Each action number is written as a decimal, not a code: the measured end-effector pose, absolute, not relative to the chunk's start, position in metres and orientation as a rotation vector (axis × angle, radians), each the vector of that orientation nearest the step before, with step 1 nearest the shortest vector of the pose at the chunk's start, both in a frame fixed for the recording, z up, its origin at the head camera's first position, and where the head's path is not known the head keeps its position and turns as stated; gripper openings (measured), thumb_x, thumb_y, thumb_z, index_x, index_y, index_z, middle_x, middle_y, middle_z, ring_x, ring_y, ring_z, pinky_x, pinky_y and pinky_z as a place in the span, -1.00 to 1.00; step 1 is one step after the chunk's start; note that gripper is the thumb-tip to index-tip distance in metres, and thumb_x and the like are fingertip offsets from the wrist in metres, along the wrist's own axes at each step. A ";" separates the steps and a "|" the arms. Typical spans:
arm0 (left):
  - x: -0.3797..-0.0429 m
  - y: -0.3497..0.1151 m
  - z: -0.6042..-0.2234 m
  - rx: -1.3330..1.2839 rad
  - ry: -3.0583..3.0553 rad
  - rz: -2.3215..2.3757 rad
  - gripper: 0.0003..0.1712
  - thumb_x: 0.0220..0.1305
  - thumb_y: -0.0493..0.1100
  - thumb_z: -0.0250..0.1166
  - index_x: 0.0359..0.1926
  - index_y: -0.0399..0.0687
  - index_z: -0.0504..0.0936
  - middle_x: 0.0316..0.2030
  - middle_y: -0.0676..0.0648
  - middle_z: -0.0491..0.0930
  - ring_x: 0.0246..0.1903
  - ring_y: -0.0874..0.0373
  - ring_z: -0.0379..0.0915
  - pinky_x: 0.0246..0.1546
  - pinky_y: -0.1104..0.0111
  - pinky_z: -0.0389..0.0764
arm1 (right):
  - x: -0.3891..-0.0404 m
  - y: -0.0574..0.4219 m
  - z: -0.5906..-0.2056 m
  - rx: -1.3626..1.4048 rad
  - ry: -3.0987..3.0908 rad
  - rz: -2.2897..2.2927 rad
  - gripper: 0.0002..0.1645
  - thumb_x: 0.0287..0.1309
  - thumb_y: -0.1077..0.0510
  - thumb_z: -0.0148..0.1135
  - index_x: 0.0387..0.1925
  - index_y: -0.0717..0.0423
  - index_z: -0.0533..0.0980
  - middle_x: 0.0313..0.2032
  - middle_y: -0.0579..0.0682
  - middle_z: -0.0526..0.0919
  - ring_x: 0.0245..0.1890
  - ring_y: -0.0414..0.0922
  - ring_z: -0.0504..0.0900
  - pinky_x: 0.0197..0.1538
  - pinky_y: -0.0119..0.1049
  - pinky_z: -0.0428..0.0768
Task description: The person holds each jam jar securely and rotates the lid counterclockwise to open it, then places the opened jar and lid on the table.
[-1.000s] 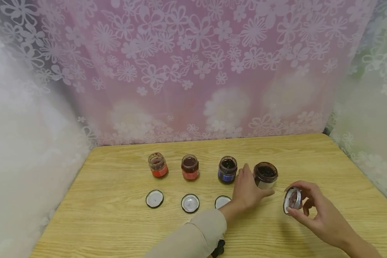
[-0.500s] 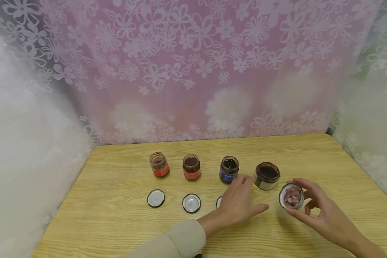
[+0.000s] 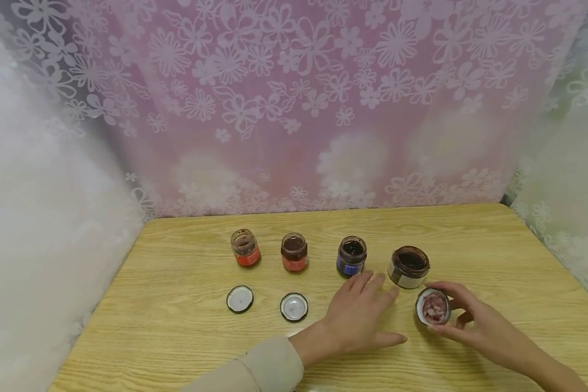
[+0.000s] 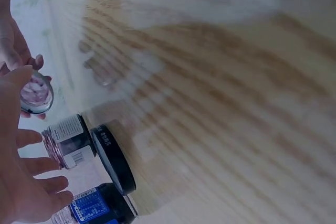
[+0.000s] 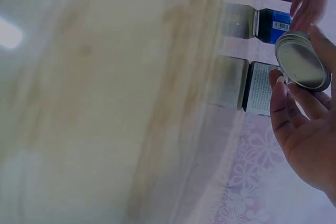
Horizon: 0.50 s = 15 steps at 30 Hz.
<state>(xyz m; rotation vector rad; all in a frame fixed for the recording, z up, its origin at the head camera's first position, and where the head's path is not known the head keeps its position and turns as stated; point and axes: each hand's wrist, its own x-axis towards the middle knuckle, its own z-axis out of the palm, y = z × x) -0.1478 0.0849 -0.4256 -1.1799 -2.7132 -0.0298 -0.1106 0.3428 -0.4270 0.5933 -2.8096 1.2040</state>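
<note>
My right hand (image 3: 495, 333) pinches a jar lid (image 3: 433, 307) by its rim, above the table. The lid's inside faces me, white with a smeared reddish residue; its plain metallic outside (image 5: 302, 62) shows in the right wrist view. My left hand (image 3: 355, 320) spreads its fingers low over the table, just in front of the blue-labelled jar (image 3: 351, 258), and holds nothing. Under that hand, hidden in the head view, a black-edged lid (image 4: 114, 160) appears in the left wrist view. A wider dark jar (image 3: 408, 279) with a pale label stands lidless between the hands' far sides.
Two lidless jars with red labels, a left one (image 3: 245, 256) and a middle one (image 3: 294, 262), continue the row leftward. In front of them lie two upturned lids, one (image 3: 239, 299) beside the other (image 3: 294, 307). A flowered curtain (image 3: 284, 136) hangs behind the wooden table (image 3: 176, 332).
My left hand has drawn back from beside the wide jar, leftward and nearer, covering the third lid. My right hand has turned the lid's inside toward me and brought it slightly left and lower.
</note>
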 end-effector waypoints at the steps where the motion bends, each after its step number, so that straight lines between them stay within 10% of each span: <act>1: -0.147 0.084 -0.426 -1.184 -2.722 -0.010 -0.08 0.12 0.60 -0.12 0.40 0.30 0.26 0.37 -0.01 0.16 0.36 0.01 0.03 0.32 0.22 0.09 | -0.112 0.342 -0.428 0.603 -2.820 1.224 -0.19 0.05 0.12 0.42 0.31 0.03 0.27 0.05 -0.09 0.40 -0.23 -0.29 0.51 -0.41 -0.37 0.53; 15: -0.144 0.074 -0.433 -1.189 -2.835 0.058 -0.09 0.17 0.61 -0.29 0.46 0.38 0.10 0.43 -0.03 0.04 0.42 -0.03 -0.17 0.35 0.15 -0.03 | -0.120 0.341 -0.438 0.753 -2.900 1.229 -0.24 0.10 0.08 0.37 0.28 0.11 0.26 -0.07 -0.06 0.51 -0.23 -0.31 0.54 -0.36 -0.38 0.51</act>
